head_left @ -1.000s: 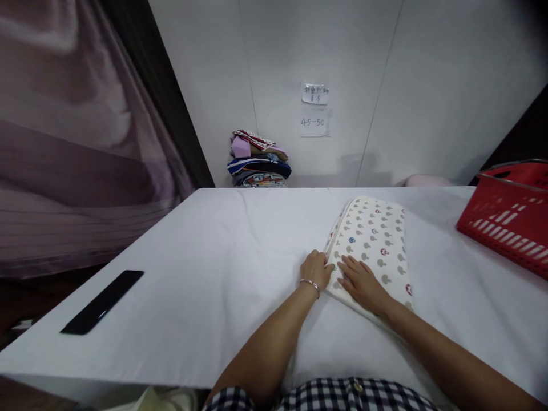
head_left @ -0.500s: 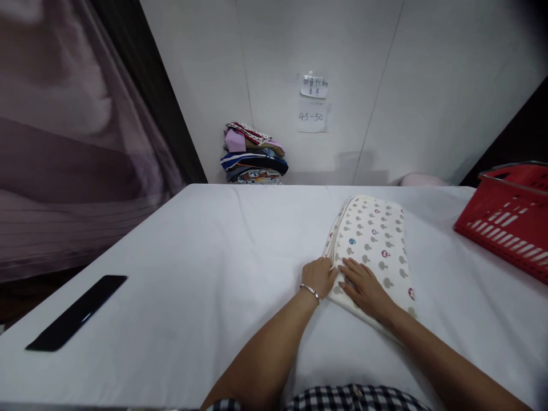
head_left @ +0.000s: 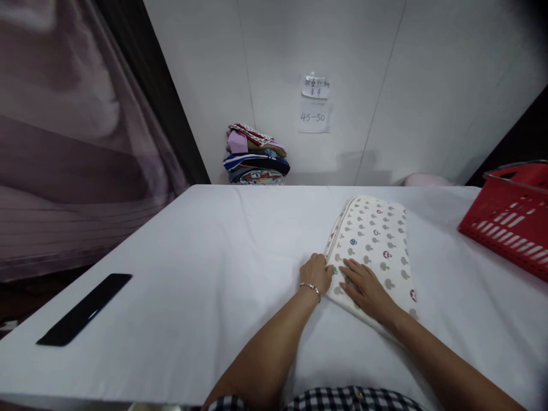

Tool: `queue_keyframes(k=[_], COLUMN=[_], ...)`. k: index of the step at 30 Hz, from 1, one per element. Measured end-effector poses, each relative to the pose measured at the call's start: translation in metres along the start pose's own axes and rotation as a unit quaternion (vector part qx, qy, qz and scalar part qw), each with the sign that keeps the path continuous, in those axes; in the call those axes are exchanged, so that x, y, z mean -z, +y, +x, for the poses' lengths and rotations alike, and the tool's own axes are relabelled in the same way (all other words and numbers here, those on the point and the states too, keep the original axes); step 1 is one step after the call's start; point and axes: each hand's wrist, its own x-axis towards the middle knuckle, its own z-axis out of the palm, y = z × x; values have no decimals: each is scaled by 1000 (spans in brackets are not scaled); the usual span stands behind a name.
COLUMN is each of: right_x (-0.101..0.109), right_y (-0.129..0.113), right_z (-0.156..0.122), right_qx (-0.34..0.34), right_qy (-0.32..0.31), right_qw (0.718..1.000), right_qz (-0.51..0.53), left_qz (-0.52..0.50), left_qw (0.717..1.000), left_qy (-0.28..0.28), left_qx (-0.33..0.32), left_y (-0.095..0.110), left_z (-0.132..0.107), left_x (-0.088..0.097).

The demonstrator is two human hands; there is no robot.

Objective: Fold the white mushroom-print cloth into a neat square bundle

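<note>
A folded white cloth (head_left: 377, 245) printed with grey, red and blue mushrooms lies on the white-covered table (head_left: 205, 274), right of centre. At its near left edge is my left hand (head_left: 315, 273), with a silver bracelet on the wrist. Its fingers are closed on the cloth's layered edge, the fingertips partly hidden. My right hand (head_left: 368, 291) rests flat on top of the cloth near the front corner, fingers stretched out and a little apart.
A red plastic basket (head_left: 509, 220) stands at the right. On the left lies a flat black object (head_left: 85, 311). Beyond the table's far edge, a stack of folded cloths (head_left: 257, 157) sits against the wall, near paper signs (head_left: 314, 117). A mauve curtain (head_left: 64, 160) hangs at left.
My left hand has shifted slightly left along the cloth's edge, uncovering a small green print. My right hand stays flat on the cloth. The view has moved a little.
</note>
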Motion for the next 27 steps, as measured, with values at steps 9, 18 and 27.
queue_keyframes(k=[9,18,27], right_x=[1,1,28], right_y=[1,1,13], right_z=[0,1,12], right_qx=[-4,0,-75], right_qy=[-8,-7,-58], right_qw=[1000,1000,972], right_qz=[2,16,215], left_qz=[35,36,-12], left_qw=[996,994,1000], left_qy=[42,2,0], left_qx=[-66,-100,-4], left_y=[5,6,0], left_z=[-2,-1,3], left_x=[1,-3,-3])
